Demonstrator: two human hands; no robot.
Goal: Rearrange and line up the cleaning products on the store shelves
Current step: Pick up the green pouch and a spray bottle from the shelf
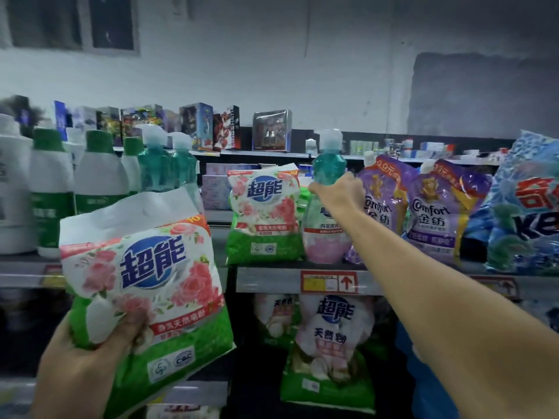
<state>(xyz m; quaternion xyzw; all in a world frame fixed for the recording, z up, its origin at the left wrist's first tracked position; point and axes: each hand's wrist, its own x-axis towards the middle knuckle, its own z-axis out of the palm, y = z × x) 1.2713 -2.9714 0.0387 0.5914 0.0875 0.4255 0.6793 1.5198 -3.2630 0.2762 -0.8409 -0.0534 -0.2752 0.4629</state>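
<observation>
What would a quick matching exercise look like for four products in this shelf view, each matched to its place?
Things:
1. Rose-printed green-and-white detergent bag
2. Teal bottle with clear cap
3. Purple Comfort pouches
4. White bottles with green caps

Places:
A. Shelf, far left
B. Gripped by right hand
C. Held up in left hand
D. Shelf, right of the right hand

Pairs: 1-C, 2-B, 3-D, 4-A
</observation>
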